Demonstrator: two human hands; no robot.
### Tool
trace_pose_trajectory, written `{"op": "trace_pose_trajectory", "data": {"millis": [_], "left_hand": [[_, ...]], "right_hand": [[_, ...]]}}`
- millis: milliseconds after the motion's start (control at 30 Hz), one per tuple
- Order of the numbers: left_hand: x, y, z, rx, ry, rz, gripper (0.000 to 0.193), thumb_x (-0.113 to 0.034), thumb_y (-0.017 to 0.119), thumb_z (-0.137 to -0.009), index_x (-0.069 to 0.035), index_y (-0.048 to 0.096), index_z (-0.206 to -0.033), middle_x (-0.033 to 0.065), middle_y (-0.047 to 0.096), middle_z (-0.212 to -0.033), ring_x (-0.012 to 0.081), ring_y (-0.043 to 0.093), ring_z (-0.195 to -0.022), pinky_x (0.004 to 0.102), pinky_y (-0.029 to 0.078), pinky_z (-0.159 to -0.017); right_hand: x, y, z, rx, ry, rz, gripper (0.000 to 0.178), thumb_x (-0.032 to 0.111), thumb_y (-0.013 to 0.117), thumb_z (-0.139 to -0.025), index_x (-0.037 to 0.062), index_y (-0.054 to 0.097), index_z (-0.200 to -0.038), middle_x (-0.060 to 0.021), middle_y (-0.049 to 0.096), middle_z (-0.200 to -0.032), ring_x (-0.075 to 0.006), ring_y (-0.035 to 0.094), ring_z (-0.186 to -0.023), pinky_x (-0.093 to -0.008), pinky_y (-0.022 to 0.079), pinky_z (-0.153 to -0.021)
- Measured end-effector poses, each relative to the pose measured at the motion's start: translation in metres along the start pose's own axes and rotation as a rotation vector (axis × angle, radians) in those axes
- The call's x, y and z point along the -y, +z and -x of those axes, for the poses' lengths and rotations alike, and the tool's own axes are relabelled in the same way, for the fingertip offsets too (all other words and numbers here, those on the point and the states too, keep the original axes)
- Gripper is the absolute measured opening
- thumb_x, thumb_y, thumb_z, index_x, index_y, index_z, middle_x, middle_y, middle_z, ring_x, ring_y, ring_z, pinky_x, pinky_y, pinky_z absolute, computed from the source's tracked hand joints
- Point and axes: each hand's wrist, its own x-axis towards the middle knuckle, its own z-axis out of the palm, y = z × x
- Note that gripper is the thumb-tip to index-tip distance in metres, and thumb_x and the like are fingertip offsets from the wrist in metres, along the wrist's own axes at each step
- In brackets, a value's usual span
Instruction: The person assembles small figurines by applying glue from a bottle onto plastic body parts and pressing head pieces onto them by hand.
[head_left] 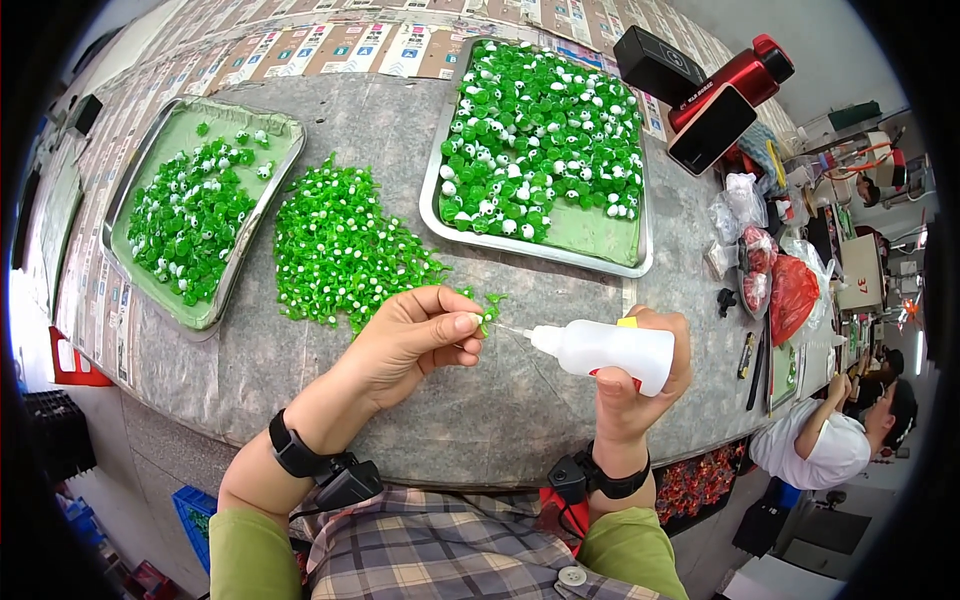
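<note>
The left hand (408,338) has its grip closed to a narrow pinch, thumb against forefinger, on a small green piece (490,311) above the near part of the tabletop (430,440). At three o'clock from it, the right hand (638,410) has its grip wrapped around a white squeeze bottle (610,350), tilted nearly flat, its thin needle (513,329) pointing toward nine o'clock. The needle's tip is close to the piece, though it is too fine to tell whether they touch.

Between ten and eleven o'clock from the left hand lies a loose heap of green pieces (335,250) dotted white. Beyond it, at ten o'clock, a metal tray (280,132) holds a smaller spread of green and white pieces; at one o'clock, a fuller tray (590,232) holds many more. Between twelve and one o'clock from the right hand, a dark-screened phone (712,130) stands in front of a red flask (760,70).
</note>
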Motion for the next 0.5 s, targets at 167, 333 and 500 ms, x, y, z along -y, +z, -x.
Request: {"op": "trace_pose_trajectory", "data": {"millis": [167,333,500], "left_hand": [[0.0,0.0008,-0.0001,0.006,0.0,-0.001,0.012,-0.011,0.056,-0.079,-0.003,0.055,-0.086,0.0053,0.058,-0.075,0.0112,0.058,-0.067,0.0223,0.05,-0.06],[-0.0001,0.001,-0.0001,0.016,0.003,0.007,0.011,-0.013,0.056,-0.079,-0.003,0.055,-0.084,0.0055,0.058,-0.075,0.0108,0.057,-0.066,0.0222,0.05,-0.06],[-0.0008,0.0017,0.0005,0.015,-0.002,0.006,0.011,-0.013,0.055,-0.08,-0.003,0.055,-0.082,0.0057,0.058,-0.074,0.0105,0.057,-0.064,0.022,0.05,-0.059]], "right_hand": [[0.0005,0.0004,0.0002,0.016,-0.006,0.068,0.046,0.035,0.074,-0.06,0.0024,0.048,-0.081,-0.0017,0.047,-0.066,-0.0096,0.043,-0.054,-0.0212,0.033,-0.047],[0.0033,0.0003,-0.0014,-0.072,0.058,-0.029,0.045,0.035,0.074,-0.06,0.0031,0.048,-0.079,-0.0014,0.047,-0.067,-0.009,0.043,-0.056,-0.0205,0.034,-0.049],[0.0014,0.0,0.0004,-0.075,0.07,0.017,0.045,0.036,0.074,-0.06,0.0036,0.047,-0.078,-0.0014,0.046,-0.067,-0.0087,0.043,-0.058,-0.0208,0.034,-0.049]]}}
